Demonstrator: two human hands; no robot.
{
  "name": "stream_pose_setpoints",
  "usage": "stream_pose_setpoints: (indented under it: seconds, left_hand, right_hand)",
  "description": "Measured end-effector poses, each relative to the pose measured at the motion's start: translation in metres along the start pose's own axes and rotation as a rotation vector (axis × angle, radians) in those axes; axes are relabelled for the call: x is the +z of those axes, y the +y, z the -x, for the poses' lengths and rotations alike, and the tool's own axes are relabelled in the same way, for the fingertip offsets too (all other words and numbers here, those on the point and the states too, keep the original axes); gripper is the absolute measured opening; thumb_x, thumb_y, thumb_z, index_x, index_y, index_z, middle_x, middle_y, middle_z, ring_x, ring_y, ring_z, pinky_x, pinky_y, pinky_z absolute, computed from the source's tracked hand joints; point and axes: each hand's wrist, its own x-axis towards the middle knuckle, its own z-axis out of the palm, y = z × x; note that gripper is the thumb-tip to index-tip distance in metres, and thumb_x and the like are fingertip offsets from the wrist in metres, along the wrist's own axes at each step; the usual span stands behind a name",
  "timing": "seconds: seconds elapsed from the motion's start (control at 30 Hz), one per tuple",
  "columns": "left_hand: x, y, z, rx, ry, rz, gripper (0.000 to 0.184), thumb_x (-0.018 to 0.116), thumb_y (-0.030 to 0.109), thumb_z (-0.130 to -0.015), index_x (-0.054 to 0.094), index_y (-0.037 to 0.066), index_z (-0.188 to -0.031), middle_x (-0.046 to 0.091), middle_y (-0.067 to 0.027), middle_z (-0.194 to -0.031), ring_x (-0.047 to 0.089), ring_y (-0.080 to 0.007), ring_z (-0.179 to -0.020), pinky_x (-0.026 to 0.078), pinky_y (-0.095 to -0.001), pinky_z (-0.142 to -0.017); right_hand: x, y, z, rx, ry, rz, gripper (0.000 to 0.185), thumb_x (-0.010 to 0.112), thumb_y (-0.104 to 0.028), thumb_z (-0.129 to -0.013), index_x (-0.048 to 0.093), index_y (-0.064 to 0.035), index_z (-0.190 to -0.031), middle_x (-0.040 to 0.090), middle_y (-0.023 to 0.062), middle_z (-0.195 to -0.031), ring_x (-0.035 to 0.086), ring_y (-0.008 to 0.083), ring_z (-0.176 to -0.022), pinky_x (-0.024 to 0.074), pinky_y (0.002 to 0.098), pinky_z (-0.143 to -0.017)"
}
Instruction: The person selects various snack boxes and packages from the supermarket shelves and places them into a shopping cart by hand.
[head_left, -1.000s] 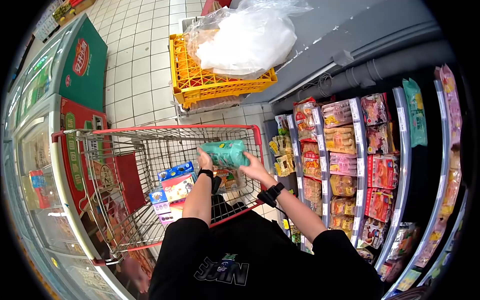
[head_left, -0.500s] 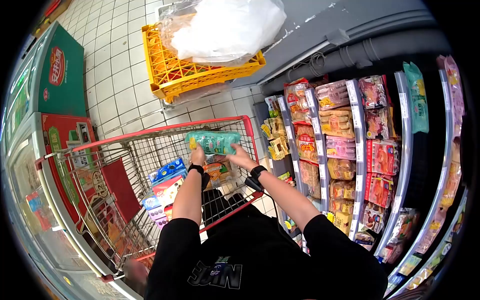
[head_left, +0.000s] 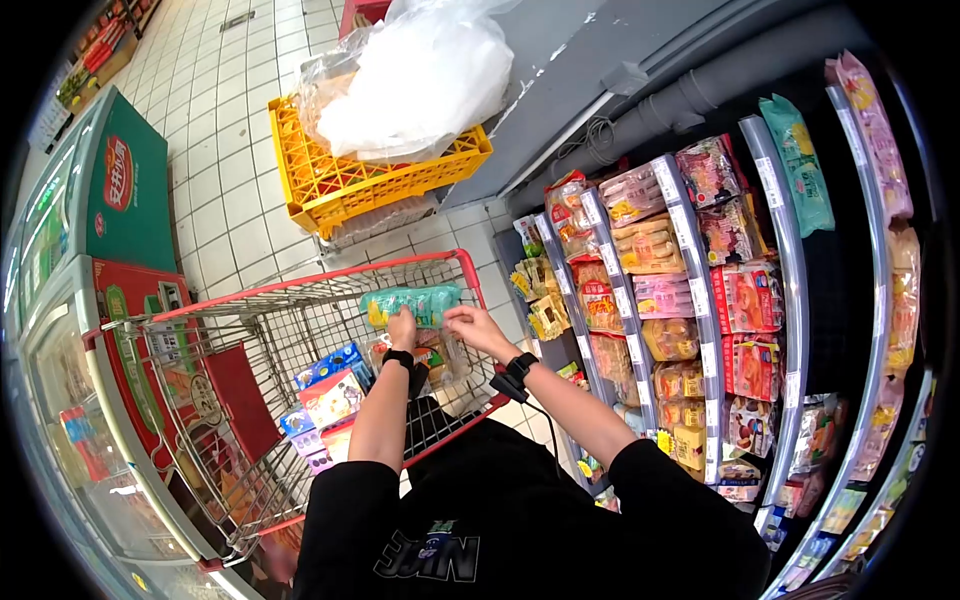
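Observation:
A long teal bread package with yellow patches lies crosswise over the far end of a shopping cart. My left hand is closed on its near edge, left of the middle. At its lower right corner is my right hand, with fingers bent and pinched at the wrapper. Below the hands in the cart sits a clear-wrapped package with an orange and green label. Left of it are several boxes, including a blue box and a white and red box.
Shelves of packaged bread stand to the right, with another teal package on an upper shelf. A yellow crate bearing a white plastic bag stands beyond the cart. Freezers line the left side.
The teal package has dropped slightly toward the cart, and my right hand has drawn from its side to its lower right corner. The whole view has shifted.

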Motion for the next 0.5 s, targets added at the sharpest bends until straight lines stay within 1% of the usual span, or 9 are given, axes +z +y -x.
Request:
stream_pose_setpoints:
  seconds: [0.07,0.1,0.13,0.2,0.23,0.27,0.33,0.4,0.5]
  left_hand:
    - [0.003,0.027,0.025,-0.064,0.025,0.184,0.053,0.047,0.038,-0.092,0.061,-0.010,-0.108,0.067,-0.0245,-0.093,0.064,-0.0373,-0.085,0.048,-0.0442,-0.077]
    - [0.002,0.043,0.034,-0.054,0.003,0.220,0.045,0.049,0.034,-0.092,0.059,-0.006,-0.110,0.066,-0.0182,-0.091,0.065,-0.0293,-0.081,0.052,-0.0408,-0.067]
    - [0.007,0.048,0.038,0.010,-0.006,0.290,0.038,0.051,0.032,-0.092,0.058,-0.003,-0.104,0.063,-0.0133,-0.088,0.063,-0.0234,-0.078,0.052,-0.0365,-0.057]
    - [0.020,0.063,0.053,0.099,0.040,0.463,0.031,0.053,0.031,-0.091,0.057,0.000,-0.098,0.062,-0.0099,-0.088,0.062,-0.0185,-0.075,0.051,-0.0319,-0.052]
    - [0.022,0.081,0.068,0.133,0.024,0.538,0.030,0.054,0.031,-0.091,0.056,0.001,-0.099,0.061,-0.0075,-0.089,0.062,-0.0169,-0.076,0.051,-0.0310,-0.053]
    - [0.023,0.096,0.087,0.178,0.010,0.565,0.023,0.052,0.025,-0.090,0.054,0.004,-0.100,0.059,-0.0051,-0.090,0.060,-0.0163,-0.076,0.051,-0.0311,-0.055]
    - [0.031,0.120,0.116,0.251,0.007,0.667,0.022,0.053,0.025,-0.090,0.054,0.005,-0.100,0.058,-0.0050,-0.090,0.060,-0.0164,-0.077,0.051,-0.0312,-0.057]
    - [0.041,0.143,0.159,0.375,0.004,0.717,0.023,0.051,0.027,-0.093,0.055,0.006,-0.102,0.059,-0.0041,-0.089,0.061,-0.0164,-0.079,0.051,-0.0326,-0.064]
    - [0.066,0.161,0.225,0.469,-0.003,0.687,0.022,0.050,0.027,-0.093,0.055,0.006,-0.100,0.059,-0.0044,-0.088,0.060,-0.0164,-0.077,0.050,-0.0321,-0.063]
  right_hand:
    - [-0.016,-0.019,0.024,0.008,-0.035,-0.207,0.029,0.058,-0.012,-0.093,0.058,0.0000,-0.119,0.068,0.0098,-0.105,0.066,0.0155,-0.094,0.0532,0.0294,-0.080]
    - [-0.024,-0.031,0.035,-0.002,-0.025,-0.245,0.028,0.056,-0.012,-0.094,0.058,-0.0001,-0.120,0.067,0.0110,-0.109,0.066,0.0164,-0.096,0.0534,0.0291,-0.082]
    - [-0.035,-0.038,0.046,-0.027,-0.018,-0.255,0.028,0.056,-0.012,-0.094,0.058,-0.0001,-0.120,0.067,0.0110,-0.109,0.066,0.0164,-0.096,0.0534,0.0291,-0.082]
    - [-0.061,-0.049,0.068,-0.063,-0.016,-0.288,0.028,0.056,-0.013,-0.095,0.058,0.0003,-0.120,0.066,0.0116,-0.111,0.066,0.0175,-0.097,0.0536,0.0300,-0.085]
    - [-0.075,-0.049,0.075,-0.112,-0.007,-0.315,0.028,0.056,-0.014,-0.096,0.058,0.0007,-0.120,0.066,0.0122,-0.112,0.066,0.0191,-0.100,0.0539,0.0313,-0.087]
    - [-0.090,-0.048,0.085,-0.141,0.000,-0.327,0.028,0.056,-0.014,-0.096,0.058,0.0007,-0.120,0.066,0.0122,-0.112,0.066,0.0191,-0.100,0.0539,0.0313,-0.087]
    - [-0.121,-0.051,0.106,-0.228,0.044,-0.392,0.028,0.056,-0.016,-0.096,0.059,0.0003,-0.118,0.066,0.0113,-0.110,0.066,0.0173,-0.099,0.0536,0.0297,-0.084]
    - [-0.157,-0.055,0.126,-0.293,0.049,-0.439,0.028,0.057,-0.016,-0.096,0.058,0.0003,-0.119,0.066,0.0117,-0.111,0.065,0.0175,-0.100,0.0536,0.0299,-0.085]
    - [-0.210,-0.059,0.172,-0.422,0.078,-0.563,0.025,0.057,-0.013,-0.097,0.059,0.0003,-0.118,0.065,0.0112,-0.112,0.064,0.0167,-0.101,0.0530,0.0290,-0.086]
